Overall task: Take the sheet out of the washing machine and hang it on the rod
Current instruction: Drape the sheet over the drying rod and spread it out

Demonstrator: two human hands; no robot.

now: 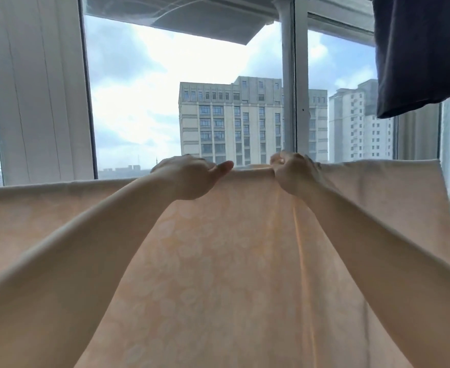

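A pale peach sheet (218, 261) with a faint round pattern hangs in front of me, draped over a horizontal line that runs across the whole view. The rod itself is hidden under the sheet's top fold. My left hand (192, 176) lies over the top edge near the middle, fingers curled over the far side and thumb pointing right. My right hand (293, 172) is just to its right, fingers pinched on the folded top edge. Creases run down from the right hand. The washing machine is out of view.
A dark navy garment (420, 54) hangs at the upper right, above the sheet's right end. Behind the sheet is a large window with a white frame post (289, 88) and a white pillar (38, 88) at the left. Tall buildings stand outside.
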